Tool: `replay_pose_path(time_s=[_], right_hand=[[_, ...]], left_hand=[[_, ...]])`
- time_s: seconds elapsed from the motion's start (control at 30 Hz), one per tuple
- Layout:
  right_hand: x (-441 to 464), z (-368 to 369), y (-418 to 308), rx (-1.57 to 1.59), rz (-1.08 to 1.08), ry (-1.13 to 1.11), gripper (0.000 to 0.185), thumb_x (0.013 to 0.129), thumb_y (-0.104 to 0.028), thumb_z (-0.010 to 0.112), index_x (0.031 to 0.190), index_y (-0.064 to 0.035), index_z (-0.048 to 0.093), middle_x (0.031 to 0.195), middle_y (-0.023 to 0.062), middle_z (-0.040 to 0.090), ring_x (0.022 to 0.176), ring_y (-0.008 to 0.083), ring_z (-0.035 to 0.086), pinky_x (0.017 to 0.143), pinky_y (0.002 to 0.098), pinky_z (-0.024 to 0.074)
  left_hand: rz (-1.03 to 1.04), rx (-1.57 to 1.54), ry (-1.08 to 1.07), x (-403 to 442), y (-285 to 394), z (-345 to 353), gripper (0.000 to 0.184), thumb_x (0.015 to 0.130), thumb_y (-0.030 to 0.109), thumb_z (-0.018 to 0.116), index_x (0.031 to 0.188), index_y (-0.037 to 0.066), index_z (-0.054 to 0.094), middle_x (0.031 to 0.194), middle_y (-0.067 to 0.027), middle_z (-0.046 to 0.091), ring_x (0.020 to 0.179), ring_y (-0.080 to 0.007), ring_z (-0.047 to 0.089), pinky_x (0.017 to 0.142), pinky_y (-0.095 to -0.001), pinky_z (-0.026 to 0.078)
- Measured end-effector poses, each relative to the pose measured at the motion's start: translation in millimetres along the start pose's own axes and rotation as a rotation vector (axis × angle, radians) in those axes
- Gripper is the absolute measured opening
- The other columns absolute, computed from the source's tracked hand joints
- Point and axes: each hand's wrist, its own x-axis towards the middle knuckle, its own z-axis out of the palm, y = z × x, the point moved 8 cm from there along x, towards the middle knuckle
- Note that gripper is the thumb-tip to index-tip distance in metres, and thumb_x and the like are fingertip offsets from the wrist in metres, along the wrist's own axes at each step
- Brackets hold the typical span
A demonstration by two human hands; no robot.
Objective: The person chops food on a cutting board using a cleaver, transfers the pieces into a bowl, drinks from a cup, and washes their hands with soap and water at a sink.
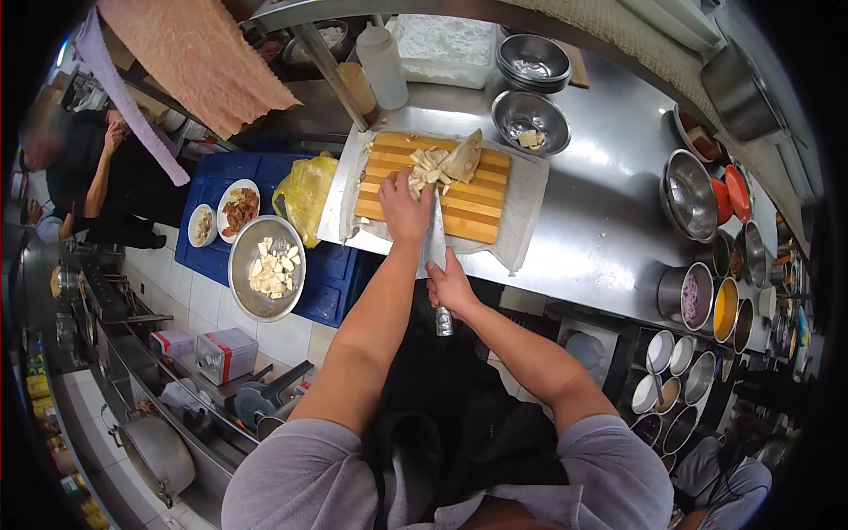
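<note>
A striped wooden cutting board (477, 208) lies on a pale cloth (527, 208) on the steel counter. Pale chopped pieces (427, 168) are heaped on its upper part, beside a larger uncut piece (462, 162). My left hand (405, 208) rests at the heap's lower edge, fingers bent and touching the pieces; whether it grips any is hidden. My right hand (450, 284) is closed round the metal handle of a large knife (436, 237). The blade points away from me over the board, close to the right side of my left hand, its tip near the pieces.
A steel bowl of pale chunks (271, 270) and two small dishes stand left on a blue surface (199, 256), near a yellow bag (305, 196). Steel bowls (531, 122) sit behind the board. Pots (686, 296) line the right. Another person (88, 168) stands far left.
</note>
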Motion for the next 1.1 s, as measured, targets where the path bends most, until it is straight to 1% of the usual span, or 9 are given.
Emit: replay_pose_path(time_s=[0.07, 0.17, 0.23, 0.63, 0.7, 0.83, 0.9, 1.0, 1.1], right_hand=[[-2, -1, -5, -0.024, 0.007, -0.027, 0.029, 0.102, -0.017, 0.051, 0.123, -0.0101, 0.032, 0.064, 0.004, 0.045, 0.044, 0.0129, 0.042, 0.038, 0.0298, 0.0368], [-7, -1, -10, -0.063, 0.032, -0.031, 0.028, 0.102, -0.017, 0.05, 0.123, -0.0102, 0.032, 0.064, 0.0038, 0.044, 0.044, 0.013, 0.042, 0.038, 0.0297, 0.0369], [-12, -3, -16, -0.118, 0.016, -0.016, 0.022, 0.103, -0.015, 0.049, 0.122, -0.0134, 0.037, 0.061, 0.001, 0.04, 0.041, 0.011, 0.037, 0.038, 0.0282, 0.0352], [-42, 11, -42, -0.344, -0.048, 0.019, 0.026, 0.102, -0.015, 0.05, 0.123, -0.0106, 0.035, 0.061, 0.0026, 0.042, 0.042, 0.0126, 0.04, 0.037, 0.0296, 0.0348], [-40, 31, -46, -0.459, 0.014, 0.082, 0.044, 0.102, -0.015, 0.051, 0.139, -0.0115, 0.027, 0.064, 0.0011, 0.043, 0.045, 0.0108, 0.039, 0.039, 0.0271, 0.0361], [-14, 104, -44, -0.693, -0.009, -0.014, 0.047, 0.102, -0.016, 0.052, 0.14, -0.0097, 0.027, 0.063, 0.0012, 0.045, 0.044, 0.0113, 0.041, 0.038, 0.0283, 0.0361], [21, 142, -31, -0.995, -0.208, -0.127, 0.046, 0.102, -0.016, 0.052, 0.139, -0.0077, 0.028, 0.061, 0.0012, 0.046, 0.043, 0.0119, 0.043, 0.038, 0.0297, 0.0366], [37, 237, -30, -1.258, -0.241, -0.291, 0.036, 0.098, -0.02, 0.052, 0.123, 0.0007, 0.038, 0.09, 0.0361, 0.063, 0.089, 0.0547, 0.06, 0.074, 0.0594, 0.0449], [41, 309, -34, -1.294, -0.116, -0.442, 0.033, 0.098, -0.018, 0.052, 0.121, 0.0, 0.039, 0.094, 0.0379, 0.061, 0.094, 0.0561, 0.058, 0.079, 0.0596, 0.0443]], left_hand=[[-0.013, -0.041, 0.021, -4, -5, -3, 0.051, 0.078, 0.02, 0.078, 0.124, 0.01, 0.058, 0.122, -0.019, 0.053, 0.115, -0.0393, 0.049, 0.101, -0.0477, 0.04], [-0.021, -0.101, 0.041, -7, -6, -10, 0.051, 0.077, 0.018, 0.079, 0.123, 0.01, 0.058, 0.119, -0.0188, 0.054, 0.112, -0.039, 0.051, 0.099, -0.0475, 0.041], [-0.031, -0.118, 0.059, -11, -6, -12, 0.05, 0.077, 0.018, 0.079, 0.122, 0.009, 0.058, 0.117, -0.0185, 0.054, 0.111, -0.0389, 0.051, 0.099, -0.0474, 0.041], [-0.128, -0.367, 0.203, -11, -7, -48, 0.047, 0.077, 0.016, 0.078, 0.119, 0.006, 0.058, 0.116, -0.0176, 0.056, 0.112, -0.0379, 0.051, 0.098, -0.0458, 0.041], [-0.145, -0.416, 0.259, -5, -30, -66, 0.051, 0.076, 0.018, 0.079, 0.122, 0.008, 0.059, 0.121, -0.0191, 0.053, 0.115, -0.0387, 0.05, 0.101, -0.0474, 0.04], [-0.299, -0.43, 0.368, 5, -96, -140, 0.05, 0.076, 0.016, 0.079, 0.12, 0.006, 0.059, 0.119, -0.0187, 0.056, 0.115, -0.0387, 0.051, 0.101, -0.0454, 0.041], [-0.334, -0.373, 0.498, 6, -146, -184, 0.048, 0.077, 0.015, 0.077, 0.119, 0.004, 0.058, 0.117, -0.0187, 0.057, 0.114, -0.0385, 0.052, 0.101, -0.0445, 0.041], [-0.553, -0.314, 0.587, -11, -236, -234, 0.049, 0.079, 0.015, 0.076, 0.121, 0.003, 0.054, 0.118, -0.0206, 0.056, 0.113, -0.0401, 0.052, 0.101, -0.0468, 0.042], [-0.633, -0.188, 0.658, -29, -309, -281, 0.045, 0.084, 0.016, 0.073, 0.123, 0.003, 0.054, 0.12, -0.0214, 0.054, 0.116, -0.0396, 0.05, 0.102, -0.0469, 0.041]])
